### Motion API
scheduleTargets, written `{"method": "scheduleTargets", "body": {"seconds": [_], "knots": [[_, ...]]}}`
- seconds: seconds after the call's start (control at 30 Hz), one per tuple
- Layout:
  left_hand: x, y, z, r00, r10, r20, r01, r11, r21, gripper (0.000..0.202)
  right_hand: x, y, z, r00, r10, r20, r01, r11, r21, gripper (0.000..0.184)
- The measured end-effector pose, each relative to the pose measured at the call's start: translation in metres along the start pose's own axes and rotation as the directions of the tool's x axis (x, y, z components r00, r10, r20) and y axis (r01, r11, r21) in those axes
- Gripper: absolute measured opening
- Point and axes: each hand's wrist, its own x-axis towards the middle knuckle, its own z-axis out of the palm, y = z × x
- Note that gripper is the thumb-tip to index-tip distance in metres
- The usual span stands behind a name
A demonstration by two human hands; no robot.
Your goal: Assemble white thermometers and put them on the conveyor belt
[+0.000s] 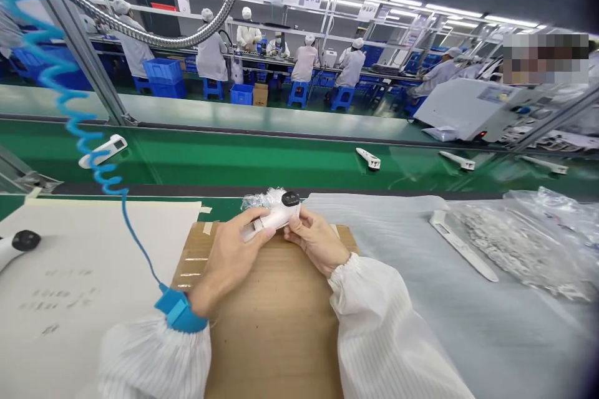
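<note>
White plastic handheld device [276, 217] with a black round end is gripped by both closed hands above a brown cardboard sheet [271, 324].
Left hand [231, 255] wraps the body, right hand [314, 238] pinches near the head; it looks light, rigid and smooth, best held by the body.

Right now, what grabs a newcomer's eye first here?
Dead centre, the left hand and right hand hold a white device with a black round head over a cardboard sheet. A blue wrist strap on the left wrist trails a blue coiled cord to the upper left. Behind, a green conveyor belt carries white pieces.
</note>
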Motion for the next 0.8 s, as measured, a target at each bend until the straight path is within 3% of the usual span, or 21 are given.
{"method": "scheduleTargets", "body": {"seconds": [0.17,0.27,0.37,0.47,0.53,0.63,0.7,0.8], "knots": [[0.001,-0.002,0.001,1.0,-0.004,0.031,0.004,1.0,-0.011,0.03,0.001,0.002,-0.006,0.992,-0.118,0.04,0.122,0.987,-0.104,0.044],[-0.005,0.004,0.009,0.996,0.088,0.035,-0.092,0.988,0.124,0.036,0.004,0.003,0.005,0.985,-0.147,-0.093,0.146,0.989,-0.015,0.043],[-0.013,0.012,0.02,0.975,0.092,0.203,-0.172,0.889,0.423,0.045,0.005,0.001,0.02,0.949,0.074,-0.307,0.039,0.937,0.346,0.048],[-0.016,0.018,0.025,0.938,0.006,0.346,-0.231,0.755,0.614,0.051,0.003,-0.004,0.028,0.88,0.293,-0.373,-0.038,0.828,0.559,0.052],[-0.013,0.017,0.022,0.94,-0.024,0.34,-0.22,0.718,0.66,0.05,0.001,-0.008,0.027,0.9,0.307,-0.31,-0.086,0.821,0.565,0.052],[-0.007,0.012,0.013,0.97,-0.052,0.239,-0.13,0.716,0.686,0.048,-0.003,-0.012,0.023,0.977,0.2,-0.078,-0.135,0.855,0.502,0.04],[-0.005,0.008,0.008,0.993,0.061,0.097,-0.108,0.774,0.624,0.043,-0.006,-0.011,0.024,0.995,0.094,0.04,-0.102,0.889,0.446,0.031],[-0.007,0.007,0.011,0.958,0.283,-0.048,-0.227,0.851,0.474,0.046,-0.012,-0.005,0.032,0.994,0.049,0.1,-0.082,0.927,0.366,0.028]]}}
